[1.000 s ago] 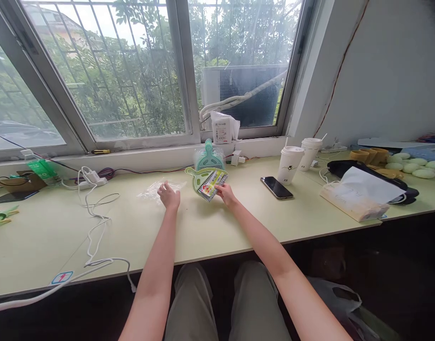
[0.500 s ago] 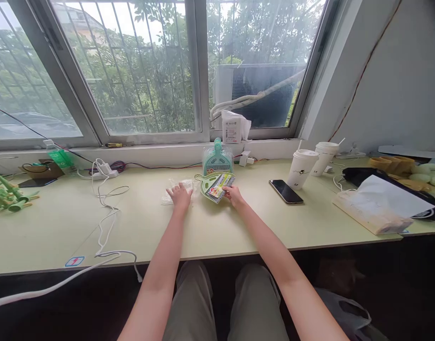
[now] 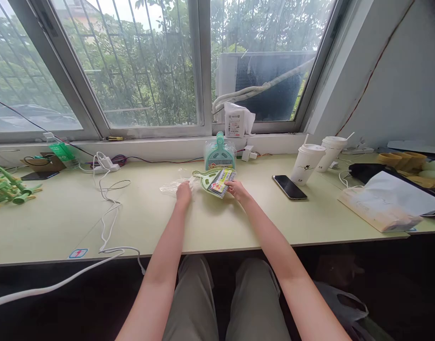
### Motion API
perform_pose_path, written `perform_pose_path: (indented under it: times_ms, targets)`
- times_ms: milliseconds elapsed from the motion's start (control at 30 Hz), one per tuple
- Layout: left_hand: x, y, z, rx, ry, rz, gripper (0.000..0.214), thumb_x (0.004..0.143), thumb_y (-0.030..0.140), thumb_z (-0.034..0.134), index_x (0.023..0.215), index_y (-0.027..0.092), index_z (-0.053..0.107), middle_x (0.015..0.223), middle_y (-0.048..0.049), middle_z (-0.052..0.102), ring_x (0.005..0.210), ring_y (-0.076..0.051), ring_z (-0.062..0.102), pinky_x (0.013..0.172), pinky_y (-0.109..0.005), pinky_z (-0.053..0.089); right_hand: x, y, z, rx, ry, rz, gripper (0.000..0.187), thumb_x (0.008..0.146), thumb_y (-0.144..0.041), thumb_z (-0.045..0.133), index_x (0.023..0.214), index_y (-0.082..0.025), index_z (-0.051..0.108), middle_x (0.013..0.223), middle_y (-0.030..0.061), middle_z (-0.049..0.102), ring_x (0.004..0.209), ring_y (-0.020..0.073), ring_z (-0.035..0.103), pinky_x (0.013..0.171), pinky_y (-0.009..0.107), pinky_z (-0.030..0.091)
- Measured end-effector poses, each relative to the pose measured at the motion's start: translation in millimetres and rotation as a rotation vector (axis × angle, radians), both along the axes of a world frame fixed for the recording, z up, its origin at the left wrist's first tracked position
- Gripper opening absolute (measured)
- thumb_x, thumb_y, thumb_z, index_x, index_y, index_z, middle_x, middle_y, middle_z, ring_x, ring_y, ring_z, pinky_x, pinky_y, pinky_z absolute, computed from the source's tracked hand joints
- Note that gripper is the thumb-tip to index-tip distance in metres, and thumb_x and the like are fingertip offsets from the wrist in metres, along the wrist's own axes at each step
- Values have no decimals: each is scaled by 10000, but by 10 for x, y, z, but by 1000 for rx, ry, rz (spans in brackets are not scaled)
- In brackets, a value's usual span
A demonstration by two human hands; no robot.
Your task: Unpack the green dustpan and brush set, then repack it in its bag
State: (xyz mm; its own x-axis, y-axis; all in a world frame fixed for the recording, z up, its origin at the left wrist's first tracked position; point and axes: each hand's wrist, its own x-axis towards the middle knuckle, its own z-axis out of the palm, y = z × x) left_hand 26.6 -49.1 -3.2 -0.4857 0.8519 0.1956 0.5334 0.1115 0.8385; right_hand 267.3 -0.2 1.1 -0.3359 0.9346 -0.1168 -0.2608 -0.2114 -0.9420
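Observation:
My right hand [image 3: 237,190] grips the right edge of a pale green mini dustpan [image 3: 207,181] with a small brush [image 3: 217,188] nested in it. A yellow printed label covers part of the brush, and the dustpan's handle points left. My left hand [image 3: 183,193] is closed on a crumpled clear plastic bag [image 3: 170,186], just left of the dustpan; its fingertips are hidden. Behind them a teal dustpan set [image 3: 220,154] in clear wrapping leans upright near the window ledge.
A black phone [image 3: 289,187] and two white paper cups [image 3: 308,165] with straws are on the right. Farther right lies a tissue pack [image 3: 378,210] under white paper. White cables [image 3: 112,208] run across the left side. A tissue packet [image 3: 235,122] stands on the ledge.
My left hand has gone from fingers spread flat over the plastic bag to closed on it. My right hand keeps its hold on the dustpan and brush. The view has shifted slightly.

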Motion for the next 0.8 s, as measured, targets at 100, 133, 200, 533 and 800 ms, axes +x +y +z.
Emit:
perform_pose_path:
  times_ms: [100, 133, 200, 533, 800]
  targets:
    - [-47, 2, 24, 47, -42, 43, 395, 940, 385, 597, 1268, 166, 585, 1282, -126, 569, 1141, -222, 586, 970, -418, 533, 27, -16, 15, 11, -21, 44, 369, 943, -371, 614, 1248, -166, 592, 1253, 90, 632, 1075, 208, 649, 907, 429, 574]
    - [-57, 2, 38, 64, -50, 59, 405, 938, 388, 601, 1277, 167, 581, 1293, -127, 563, 1155, -226, 581, 980, -425, 528, 28, -25, 17, 17, -27, 62, 366, 942, -369, 614, 1245, -165, 594, 1250, 90, 634, 1072, 207, 650, 905, 427, 575]
    - [-59, 1, 67, 100, -55, 80, 425, 936, 374, 603, 1308, 172, 566, 1329, -132, 546, 1207, -242, 557, 1028, -455, 498, 20, -42, 16, 31, -36, 96, 359, 942, -365, 616, 1239, -164, 597, 1243, 88, 637, 1066, 205, 652, 902, 425, 576]
    - [220, -59, 135, 233, 2, -119, 482, 815, 23, 536, 1252, 183, 663, 1406, -166, 538, 1394, -342, 437, 1147, -455, 387, -24, -11, -35, 108, -16, 18, 365, 943, -370, 613, 1245, -166, 593, 1245, 88, 635, 1065, 205, 652, 898, 423, 577]
    - [529, -200, 283, 333, -3, -302, 522, 855, 157, 627, 1366, 239, 564, 1502, -83, 464, 1464, -242, 349, 1222, -375, 300, -182, -95, -12, 169, 19, 18, 283, 939, -332, 627, 1153, -146, 627, 1132, 65, 671, 965, 169, 671, 830, 369, 593]
